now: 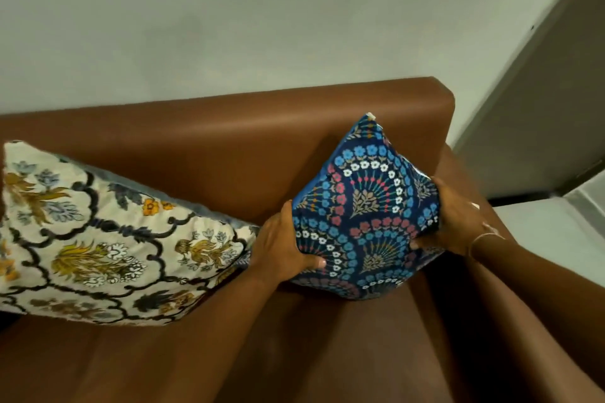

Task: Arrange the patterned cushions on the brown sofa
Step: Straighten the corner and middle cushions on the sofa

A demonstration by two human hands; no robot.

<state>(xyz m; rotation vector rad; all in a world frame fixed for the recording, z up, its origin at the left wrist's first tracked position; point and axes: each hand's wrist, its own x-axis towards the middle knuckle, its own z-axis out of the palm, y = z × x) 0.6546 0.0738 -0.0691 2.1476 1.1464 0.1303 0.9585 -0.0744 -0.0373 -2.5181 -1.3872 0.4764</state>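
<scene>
A dark blue cushion (363,203) with fan-shaped flower patterns stands on one corner in the right end of the brown sofa (229,154), leaning toward the backrest. My left hand (284,245) grips its left edge and my right hand (455,219) grips its right edge. A cream cushion (98,239) with yellow and grey floral print leans against the backrest at the left, its corner touching my left hand.
A pale grey wall (262,16) rises behind the sofa. The sofa's right armrest (510,271) runs under my right forearm. Beyond it are a white surface (556,232) and a grey panel (540,124) at the right.
</scene>
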